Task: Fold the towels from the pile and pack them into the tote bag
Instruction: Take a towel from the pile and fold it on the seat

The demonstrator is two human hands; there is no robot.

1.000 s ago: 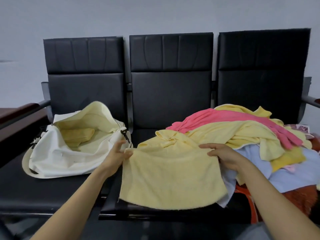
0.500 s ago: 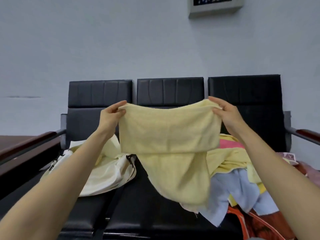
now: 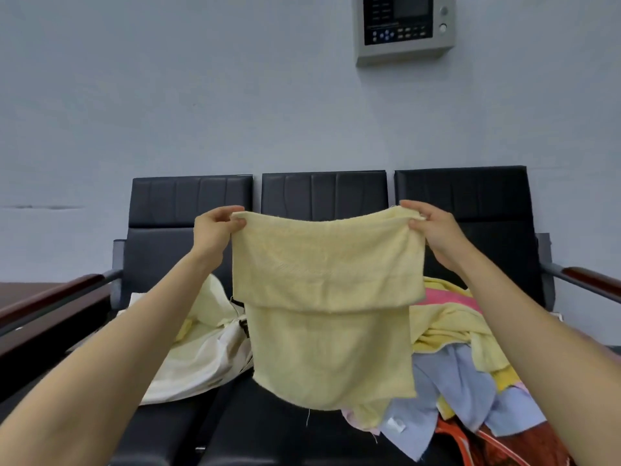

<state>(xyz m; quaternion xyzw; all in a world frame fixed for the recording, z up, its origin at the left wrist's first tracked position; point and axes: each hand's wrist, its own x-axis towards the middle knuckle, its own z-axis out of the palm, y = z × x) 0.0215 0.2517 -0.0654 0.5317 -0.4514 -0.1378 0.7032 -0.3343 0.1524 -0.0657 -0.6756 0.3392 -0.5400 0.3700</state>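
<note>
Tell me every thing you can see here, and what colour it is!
Pale yellow terry towel: one, pale yellow, held up in the middle, top folded over.
Cream canvas tote bag: one, cream, on the left seat.
Pile of loose towels: one pile, yellow, pink and blue, right side of the bench.
Black padded bench seats: three, black, along the wall.
Grey wall control panel: one, grey, high on the wall.
Left hand: one, pinches the towel's top left corner.
Right hand: one, pinches its top right corner.
</note>
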